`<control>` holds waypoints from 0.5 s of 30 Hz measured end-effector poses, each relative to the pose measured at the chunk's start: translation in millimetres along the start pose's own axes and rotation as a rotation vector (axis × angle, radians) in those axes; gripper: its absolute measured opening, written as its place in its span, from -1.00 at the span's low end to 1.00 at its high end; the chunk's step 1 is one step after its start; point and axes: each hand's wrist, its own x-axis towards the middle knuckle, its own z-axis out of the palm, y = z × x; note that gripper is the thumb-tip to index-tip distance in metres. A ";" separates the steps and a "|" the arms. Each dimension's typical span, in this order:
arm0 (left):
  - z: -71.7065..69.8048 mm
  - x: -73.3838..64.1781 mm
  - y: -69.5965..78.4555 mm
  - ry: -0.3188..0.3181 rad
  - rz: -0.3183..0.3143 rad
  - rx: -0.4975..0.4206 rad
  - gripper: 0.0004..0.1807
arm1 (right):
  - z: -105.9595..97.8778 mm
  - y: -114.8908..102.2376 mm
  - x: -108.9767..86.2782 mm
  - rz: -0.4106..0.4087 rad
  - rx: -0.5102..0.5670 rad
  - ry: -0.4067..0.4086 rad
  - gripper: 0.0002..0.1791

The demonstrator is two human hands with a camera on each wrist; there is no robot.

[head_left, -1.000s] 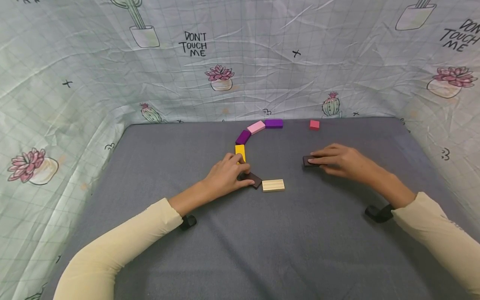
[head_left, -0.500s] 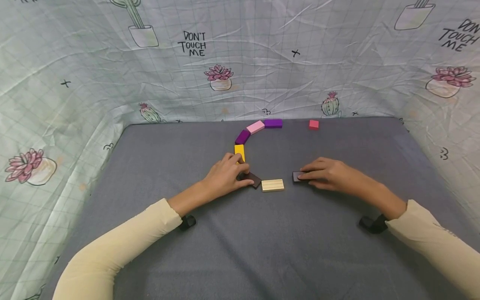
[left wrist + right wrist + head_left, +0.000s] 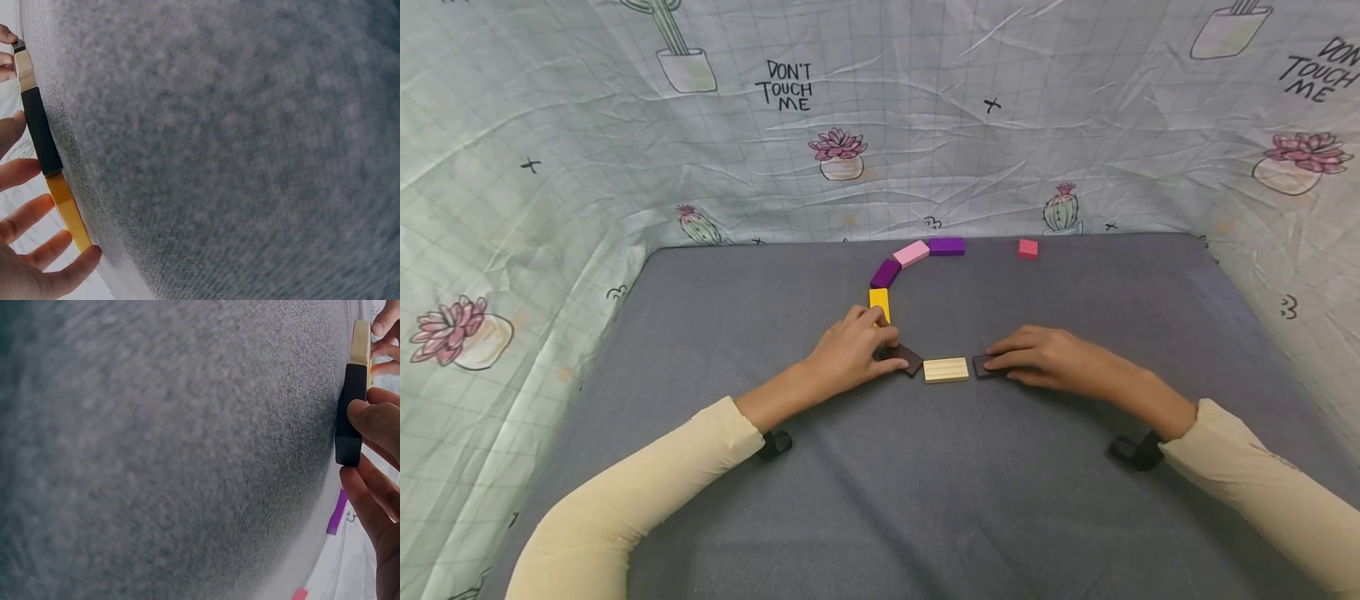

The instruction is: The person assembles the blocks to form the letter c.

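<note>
My right hand [image 3: 1060,357] holds a dark brown rectangular wooden block [image 3: 351,412], thumb on its near side and fingers behind it. In the head view that block lies just right of a pale, natural-wood block [image 3: 946,370], a narrow gap between them. On the pale block's left, another dark brown block [image 3: 41,132] sits at an angle. My left hand [image 3: 848,348] rests there with spread, slightly bent fingers: thumb and index lie at the dark block, the others along the yellow block [image 3: 70,214]. Part of the yellow block is hidden behind the fingers in the head view.
From the yellow block, a curve continues through a dark purple block [image 3: 886,273], a pink block [image 3: 912,254] and a violet block [image 3: 947,247]. A red block [image 3: 1028,249] lies apart near the back edge. Printed fabric [image 3: 925,150] rises behind the grey tabletop [image 3: 880,500].
My right hand has brought its dark brown block left and nearer to me, up close to the pale block's right end. The left hand has stayed in place.
</note>
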 end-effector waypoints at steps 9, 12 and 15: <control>0.4 -0.4 0.3 0.000 0.002 0.005 -0.69 | 5.6 -4.1 2.9 0.017 -0.013 0.016 -0.57; -0.2 -0.3 0.5 0.003 -0.001 0.003 -0.69 | 6.5 -6.2 3.9 0.031 -0.033 0.016 -0.56; -0.5 -0.3 0.5 0.003 0.000 0.000 -0.70 | 7.1 -6.9 4.7 0.039 -0.042 0.008 -0.56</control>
